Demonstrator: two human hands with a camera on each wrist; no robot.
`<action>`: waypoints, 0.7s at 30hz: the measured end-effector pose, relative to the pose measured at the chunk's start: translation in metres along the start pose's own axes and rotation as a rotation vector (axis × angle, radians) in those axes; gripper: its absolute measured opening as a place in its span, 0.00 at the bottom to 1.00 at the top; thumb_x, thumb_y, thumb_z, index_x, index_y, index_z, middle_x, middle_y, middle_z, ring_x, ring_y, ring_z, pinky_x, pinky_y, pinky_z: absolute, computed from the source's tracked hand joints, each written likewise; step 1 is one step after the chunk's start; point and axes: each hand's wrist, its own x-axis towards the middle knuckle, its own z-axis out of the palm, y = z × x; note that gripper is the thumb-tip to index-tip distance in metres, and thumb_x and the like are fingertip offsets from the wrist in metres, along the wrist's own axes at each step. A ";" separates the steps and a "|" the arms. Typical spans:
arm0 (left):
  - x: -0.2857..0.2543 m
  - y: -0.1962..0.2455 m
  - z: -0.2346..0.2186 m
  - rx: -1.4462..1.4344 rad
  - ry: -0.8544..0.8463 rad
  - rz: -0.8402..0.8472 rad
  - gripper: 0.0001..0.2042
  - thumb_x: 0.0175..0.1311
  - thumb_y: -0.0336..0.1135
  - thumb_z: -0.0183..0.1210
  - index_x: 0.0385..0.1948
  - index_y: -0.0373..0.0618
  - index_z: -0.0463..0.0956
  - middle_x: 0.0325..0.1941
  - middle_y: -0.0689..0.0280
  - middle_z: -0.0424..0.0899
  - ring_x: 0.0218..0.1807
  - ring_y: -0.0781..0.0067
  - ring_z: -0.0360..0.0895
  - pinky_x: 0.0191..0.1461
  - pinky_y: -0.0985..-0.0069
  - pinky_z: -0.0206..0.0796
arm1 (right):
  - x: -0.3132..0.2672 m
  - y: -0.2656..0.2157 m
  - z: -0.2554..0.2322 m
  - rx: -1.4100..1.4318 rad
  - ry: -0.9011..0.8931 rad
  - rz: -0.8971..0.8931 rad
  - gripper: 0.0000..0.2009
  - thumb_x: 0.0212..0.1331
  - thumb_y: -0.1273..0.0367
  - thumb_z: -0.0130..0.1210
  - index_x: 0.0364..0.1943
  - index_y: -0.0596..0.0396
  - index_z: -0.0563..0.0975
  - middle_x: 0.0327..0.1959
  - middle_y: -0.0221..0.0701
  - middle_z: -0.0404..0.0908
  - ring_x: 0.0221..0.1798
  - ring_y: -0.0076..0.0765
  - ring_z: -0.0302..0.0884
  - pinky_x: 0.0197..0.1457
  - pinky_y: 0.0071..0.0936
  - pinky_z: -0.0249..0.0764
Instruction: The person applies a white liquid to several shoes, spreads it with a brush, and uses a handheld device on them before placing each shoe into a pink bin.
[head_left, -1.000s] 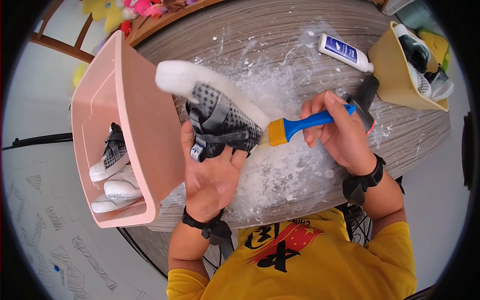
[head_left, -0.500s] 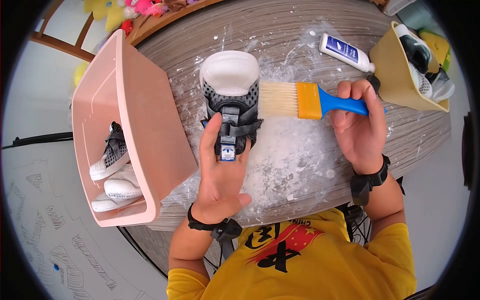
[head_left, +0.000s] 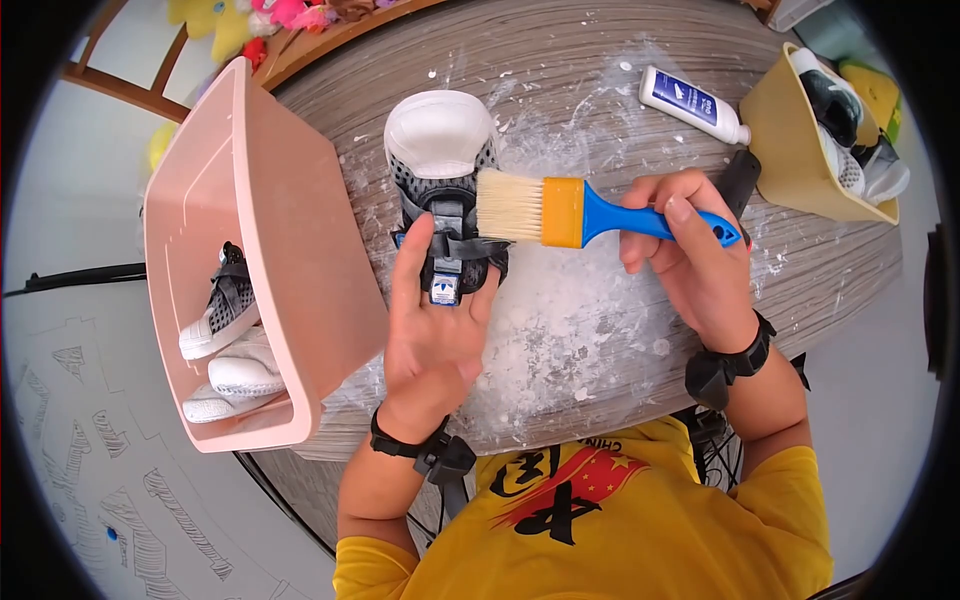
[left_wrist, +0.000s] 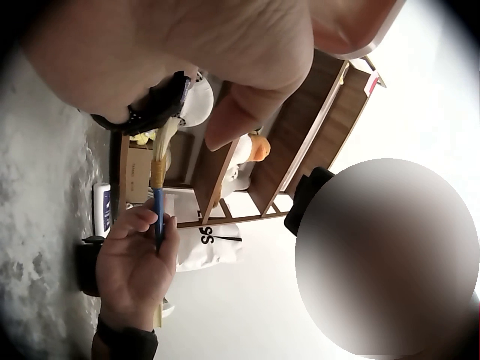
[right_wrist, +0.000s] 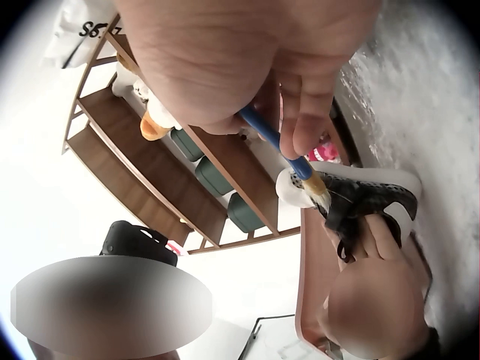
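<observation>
Half a second ago we saw the bristles just along the shoe's right edge; now we find the bristles (head_left: 510,206) lapping over the dark upper and its straps, close to the left index fingertip. The shoe (head_left: 445,200) has shifted slightly leftward and away from the person, its white toe pointing beyond the left fingertips. A second ago it lay turned sideways, toe to the left.

We see the left hand (head_left: 432,345) holding the shoe over the table, the index finger along one side and another finger along the other; the fingers between are partly hidden, and we cannot tell how they lie. The fingers of the right hand (head_left: 695,255) pinch the blue handle of the brush (head_left: 562,212).

Under both sets of fingers, we see a wood-grained table (head_left: 560,340) smeared and flecked with white. Just beyond the right fingers lies a dark tool (head_left: 737,185), farther out a white bottle (head_left: 690,100), and to their right a yellow bin (head_left: 790,140) with shoes inside. Left of the left fingers stands a pink bin (head_left: 320,250) holding a black-and-white shoe (head_left: 232,290) and pale shoes (head_left: 247,375). Past the right fingers, the right wrist view gives us a wooden shelf (right_wrist: 142,161) with green boxes (right_wrist: 212,176).
</observation>
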 end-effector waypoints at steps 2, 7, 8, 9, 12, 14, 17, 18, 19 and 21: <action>0.001 0.000 -0.002 -0.016 -0.004 -0.006 0.52 0.41 0.22 0.56 0.75 0.44 0.38 0.76 0.61 0.53 0.78 0.61 0.50 0.80 0.60 0.37 | 0.000 0.002 0.000 -0.012 -0.011 0.008 0.07 0.73 0.68 0.46 0.45 0.59 0.69 0.50 0.45 0.78 0.40 0.34 0.80 0.42 0.31 0.77; 0.001 0.002 -0.003 0.012 0.002 0.000 0.51 0.41 0.26 0.56 0.75 0.42 0.38 0.75 0.57 0.55 0.78 0.58 0.51 0.80 0.58 0.37 | 0.000 0.005 0.000 -0.044 -0.024 -0.009 0.08 0.73 0.68 0.46 0.45 0.59 0.70 0.50 0.45 0.78 0.40 0.33 0.79 0.43 0.30 0.76; 0.001 0.001 0.001 0.055 0.023 0.013 0.51 0.42 0.29 0.57 0.75 0.41 0.38 0.75 0.53 0.56 0.77 0.54 0.52 0.81 0.57 0.36 | 0.000 0.005 0.000 -0.057 -0.025 -0.015 0.08 0.73 0.68 0.46 0.45 0.59 0.70 0.50 0.45 0.78 0.40 0.33 0.79 0.43 0.30 0.76; 0.002 0.001 0.003 0.099 0.044 0.026 0.52 0.42 0.33 0.59 0.74 0.39 0.38 0.74 0.50 0.56 0.77 0.51 0.53 0.81 0.56 0.35 | 0.001 0.005 0.000 -0.069 -0.026 -0.021 0.08 0.73 0.68 0.46 0.45 0.59 0.70 0.50 0.45 0.78 0.40 0.32 0.79 0.43 0.30 0.76; 0.003 0.000 0.002 0.064 0.059 0.063 0.51 0.41 0.31 0.57 0.74 0.37 0.39 0.74 0.48 0.56 0.77 0.48 0.52 0.81 0.55 0.35 | 0.001 0.005 0.001 -0.098 -0.019 -0.042 0.08 0.73 0.69 0.46 0.45 0.59 0.70 0.49 0.44 0.78 0.39 0.32 0.79 0.43 0.30 0.76; 0.004 0.002 0.003 0.054 0.068 0.060 0.51 0.40 0.30 0.55 0.74 0.36 0.39 0.74 0.48 0.56 0.77 0.47 0.52 0.81 0.55 0.36 | 0.001 0.006 0.000 -0.216 -0.002 -0.062 0.07 0.72 0.69 0.46 0.45 0.59 0.70 0.49 0.44 0.78 0.39 0.32 0.79 0.43 0.31 0.76; 0.004 0.005 0.002 0.032 0.066 0.059 0.51 0.39 0.29 0.53 0.74 0.36 0.40 0.75 0.47 0.55 0.76 0.46 0.52 0.81 0.55 0.36 | 0.001 0.009 -0.003 -0.330 0.034 -0.099 0.06 0.72 0.70 0.45 0.45 0.59 0.70 0.48 0.44 0.78 0.38 0.33 0.79 0.42 0.31 0.76; 0.004 0.005 0.002 0.021 0.061 0.056 0.50 0.38 0.29 0.52 0.74 0.36 0.41 0.75 0.47 0.55 0.76 0.45 0.53 0.80 0.54 0.36 | 0.000 0.008 -0.003 -0.226 0.047 -0.111 0.06 0.72 0.70 0.45 0.44 0.59 0.70 0.47 0.44 0.78 0.37 0.34 0.79 0.42 0.31 0.76; 0.004 0.005 0.002 0.020 0.060 0.052 0.50 0.39 0.29 0.52 0.74 0.36 0.41 0.75 0.47 0.55 0.76 0.45 0.53 0.80 0.54 0.36 | 0.000 0.007 -0.003 -0.121 0.056 -0.123 0.06 0.72 0.71 0.45 0.43 0.59 0.70 0.46 0.44 0.78 0.36 0.34 0.78 0.42 0.31 0.76; 0.004 0.006 0.002 0.023 0.065 0.050 0.50 0.39 0.30 0.52 0.74 0.35 0.41 0.74 0.47 0.56 0.76 0.45 0.53 0.80 0.54 0.37 | 0.000 0.003 -0.006 -0.056 0.025 -0.218 0.05 0.72 0.71 0.44 0.42 0.58 0.69 0.45 0.44 0.78 0.35 0.34 0.78 0.41 0.32 0.76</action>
